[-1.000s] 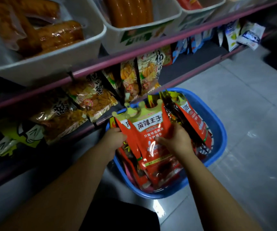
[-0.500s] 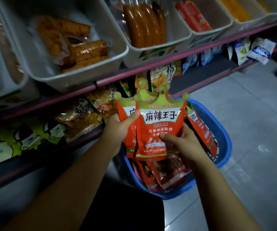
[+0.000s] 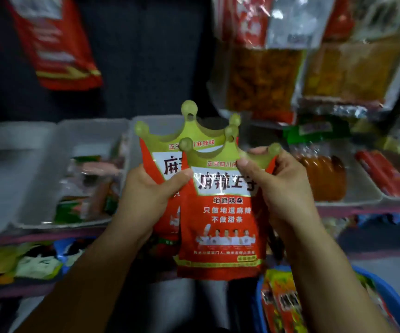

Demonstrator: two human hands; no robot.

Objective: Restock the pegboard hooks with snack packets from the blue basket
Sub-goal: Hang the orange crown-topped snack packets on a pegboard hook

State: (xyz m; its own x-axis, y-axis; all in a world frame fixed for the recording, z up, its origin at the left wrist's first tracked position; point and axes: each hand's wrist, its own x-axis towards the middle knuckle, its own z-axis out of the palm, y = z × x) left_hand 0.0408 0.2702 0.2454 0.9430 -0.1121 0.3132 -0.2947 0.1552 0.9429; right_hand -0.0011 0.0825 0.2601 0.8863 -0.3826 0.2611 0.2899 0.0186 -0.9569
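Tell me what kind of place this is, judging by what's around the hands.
Most likely a small snack shop or grocery aisle. Packaged snacks hang in rows on the wall, grey shelf trays hold wrapped sausages and other goods, and a blue basket of matching red packets sits below for restocking.

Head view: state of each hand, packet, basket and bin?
Left hand: grips the rear packet, thumb on its front.
Right hand: pinches the front packet at its crown.
Front packet: upright, sealed, overlapping the rear one.
Rear packet: upright, partly hidden.
Blue basket: holds more packets.
White bins: stocked.
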